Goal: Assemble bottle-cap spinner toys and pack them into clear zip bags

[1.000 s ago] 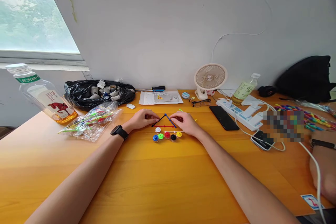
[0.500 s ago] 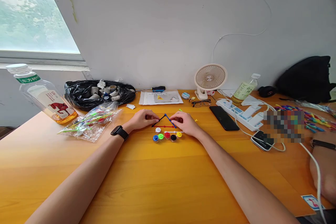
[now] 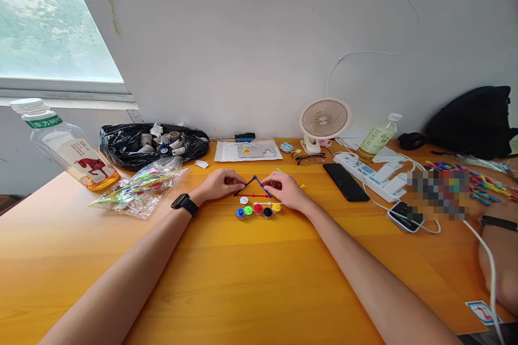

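Observation:
A black plastic stick (image 3: 250,181), a blue plastic stick (image 3: 262,186) and a red plastic stick (image 3: 253,195) form a triangle on the table. My left hand (image 3: 222,183) pinches the black one near its lower left end. On the other side, the fingers of my right hand (image 3: 283,190) are closed on the blue one near its lower end. Just below the red stick lies a white plastic stick (image 3: 263,204), partly beside my right hand. Several small round pieces sit in front: white (image 3: 243,201), blue (image 3: 240,214), green (image 3: 248,210), red (image 3: 258,209), black (image 3: 267,213) and yellow (image 3: 276,207).
Leftward stand a tea bottle (image 3: 76,145), a clear bag of sticks (image 3: 140,188) and a black plastic bag (image 3: 117,145). Behind are papers (image 3: 226,152), glasses (image 3: 311,159) and a fan (image 3: 325,118). A phone (image 3: 346,182), power strip (image 3: 370,177) and another person's arm (image 3: 502,259) are right.

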A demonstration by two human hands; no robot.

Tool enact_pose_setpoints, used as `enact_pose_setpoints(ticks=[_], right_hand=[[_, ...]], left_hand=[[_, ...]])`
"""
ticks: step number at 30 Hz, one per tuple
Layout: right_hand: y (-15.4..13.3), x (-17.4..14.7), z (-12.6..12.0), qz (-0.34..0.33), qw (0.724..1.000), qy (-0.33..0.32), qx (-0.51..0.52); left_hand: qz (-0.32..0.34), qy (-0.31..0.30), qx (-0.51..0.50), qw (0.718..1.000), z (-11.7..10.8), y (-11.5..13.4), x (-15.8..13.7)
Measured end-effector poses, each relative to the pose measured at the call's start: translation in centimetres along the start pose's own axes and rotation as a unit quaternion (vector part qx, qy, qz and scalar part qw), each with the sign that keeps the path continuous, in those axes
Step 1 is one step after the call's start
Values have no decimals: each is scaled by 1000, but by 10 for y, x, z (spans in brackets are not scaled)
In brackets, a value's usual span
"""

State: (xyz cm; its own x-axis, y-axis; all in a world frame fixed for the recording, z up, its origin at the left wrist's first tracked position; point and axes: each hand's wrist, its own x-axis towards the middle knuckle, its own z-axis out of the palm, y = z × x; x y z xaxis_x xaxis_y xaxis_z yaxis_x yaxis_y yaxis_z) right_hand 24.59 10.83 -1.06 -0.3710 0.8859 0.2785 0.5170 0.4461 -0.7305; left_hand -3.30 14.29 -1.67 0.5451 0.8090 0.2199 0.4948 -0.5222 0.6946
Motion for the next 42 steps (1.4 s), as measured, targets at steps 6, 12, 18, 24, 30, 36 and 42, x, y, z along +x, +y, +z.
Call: enact_pose_setpoints(ticks=[6,12,18,24,30,36,42], right_hand=[[-3,0,-2,2,1000,6,1],[-2,0,-1,2,1000,6,-6],[0,0,0,-10,1000,6,-16],[0,0,1,-9,1000,2,-14],[-1,-1,1,-9,1000,1,-14],[-6,-2,-1,-15,1000,6,-20],[-12,-1,-16,-15,999,45,-27]], left_hand=[[-6,4,-19,1000,1,0,0],[-9,6,-26,1000,1,0,0],[5,4,-11,1000,0,1,-1],[4,7,-8,1000,1,-1,0],[-3,7,-14,1000,1,1,-1],[-10,-5,-43,999,-2,6,-1],[-11,-1,-7,1000,-22,15,2]])
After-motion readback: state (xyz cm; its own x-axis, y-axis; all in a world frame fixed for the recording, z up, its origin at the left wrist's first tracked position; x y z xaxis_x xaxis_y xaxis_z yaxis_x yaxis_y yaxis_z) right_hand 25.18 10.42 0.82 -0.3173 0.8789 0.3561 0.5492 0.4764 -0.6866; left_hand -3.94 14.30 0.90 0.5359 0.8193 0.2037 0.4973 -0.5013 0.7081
